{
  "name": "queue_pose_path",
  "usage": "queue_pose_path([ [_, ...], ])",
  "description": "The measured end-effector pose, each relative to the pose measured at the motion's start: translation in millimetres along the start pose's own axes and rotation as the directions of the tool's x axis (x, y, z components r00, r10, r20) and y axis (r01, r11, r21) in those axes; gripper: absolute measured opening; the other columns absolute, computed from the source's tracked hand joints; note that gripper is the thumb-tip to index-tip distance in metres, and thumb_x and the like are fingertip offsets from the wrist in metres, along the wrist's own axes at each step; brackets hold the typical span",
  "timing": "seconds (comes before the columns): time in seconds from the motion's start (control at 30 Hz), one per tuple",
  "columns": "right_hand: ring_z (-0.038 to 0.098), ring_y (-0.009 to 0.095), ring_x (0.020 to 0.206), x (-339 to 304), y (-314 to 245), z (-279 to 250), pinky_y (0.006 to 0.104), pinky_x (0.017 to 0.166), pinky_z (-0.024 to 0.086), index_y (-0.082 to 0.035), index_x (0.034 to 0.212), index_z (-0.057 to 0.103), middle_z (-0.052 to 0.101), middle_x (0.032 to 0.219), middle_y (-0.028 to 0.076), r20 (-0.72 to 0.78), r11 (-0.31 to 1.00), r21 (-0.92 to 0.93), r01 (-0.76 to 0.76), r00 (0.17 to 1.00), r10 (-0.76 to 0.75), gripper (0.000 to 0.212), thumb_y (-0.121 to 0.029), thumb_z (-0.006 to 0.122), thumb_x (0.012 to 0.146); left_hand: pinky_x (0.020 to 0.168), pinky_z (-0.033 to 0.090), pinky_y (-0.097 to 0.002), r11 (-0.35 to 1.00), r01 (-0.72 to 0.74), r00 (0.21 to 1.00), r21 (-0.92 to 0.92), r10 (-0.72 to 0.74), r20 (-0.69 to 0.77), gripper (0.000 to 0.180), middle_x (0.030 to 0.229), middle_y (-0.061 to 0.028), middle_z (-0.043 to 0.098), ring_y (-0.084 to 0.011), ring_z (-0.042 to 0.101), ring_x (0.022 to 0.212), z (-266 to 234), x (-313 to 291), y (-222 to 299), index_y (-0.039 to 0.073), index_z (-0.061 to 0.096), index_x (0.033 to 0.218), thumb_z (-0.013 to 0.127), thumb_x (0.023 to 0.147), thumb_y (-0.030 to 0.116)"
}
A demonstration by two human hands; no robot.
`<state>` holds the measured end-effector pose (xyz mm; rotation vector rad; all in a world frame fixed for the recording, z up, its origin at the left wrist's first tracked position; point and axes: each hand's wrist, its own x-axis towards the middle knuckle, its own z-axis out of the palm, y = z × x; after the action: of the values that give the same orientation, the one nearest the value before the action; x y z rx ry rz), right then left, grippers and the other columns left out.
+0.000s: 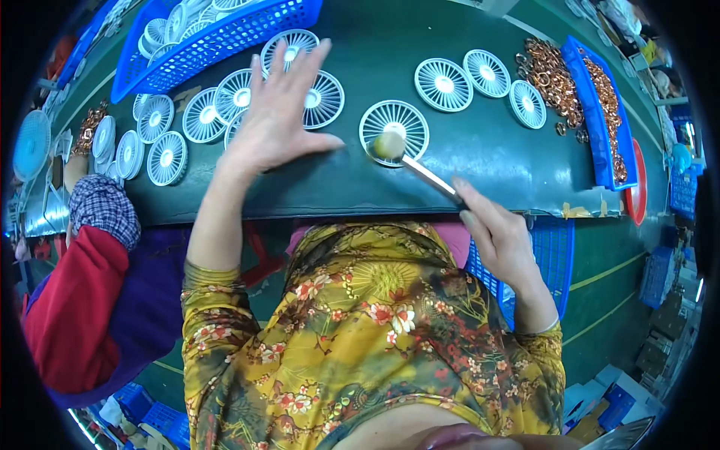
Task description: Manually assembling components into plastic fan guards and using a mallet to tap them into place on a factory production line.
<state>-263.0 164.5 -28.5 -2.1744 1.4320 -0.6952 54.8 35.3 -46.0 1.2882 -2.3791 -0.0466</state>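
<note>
In my right hand is a mallet with a slim metal handle and a rounded yellow-green head, slightly blurred. Its head lies over the hub of a white round fan grille on the table; I cannot tell whether it touches. My left hand is open, fingers spread, above a cluster of similar grilles. Nothing shows in its grip, and it partly hides the grilles beneath. To the right of the mallet lie three more grilles.
A blue basket of white grilles stands at the far left. Copper-coloured rings are heaped beside a blue tray at right. More grilles lie at left, near a co-worker's red sleeve. The green table's front edge runs before me.
</note>
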Motion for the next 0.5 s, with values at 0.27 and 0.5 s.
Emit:
queue_pose_path([
  [0.27,0.068,0.031,0.094,40,-16,-18,0.0359,0.078,0.054,-0.010,0.130,0.056,0.065,0.110,0.020,-0.071,0.977,0.073,-0.201,0.976,0.206,0.038,-0.006,0.055,0.092,0.113,0.010,-0.0597,0.986,0.068,0.997,-0.154,-0.062,0.040,0.111,0.130,-0.0174,0.053,-0.0378,0.031,0.136,19,-7,15,0.014,0.023,0.147,0.086,0.058,0.034],
  [0.5,0.062,0.042,0.075,58,1,19,0.0477,0.063,0.049,-0.021,0.135,0.049,0.066,0.085,0.021,0.088,0.994,-0.104,-0.046,0.995,0.055,0.044,-0.017,0.056,0.092,0.111,0.009,-0.0628,0.993,0.088,0.996,-0.074,-0.089,-0.018,0.107,0.144,-0.0238,0.035,-0.0416,0.021,0.140,15,-17,28,0.013,0.025,0.148,0.078,0.064,0.052],
])
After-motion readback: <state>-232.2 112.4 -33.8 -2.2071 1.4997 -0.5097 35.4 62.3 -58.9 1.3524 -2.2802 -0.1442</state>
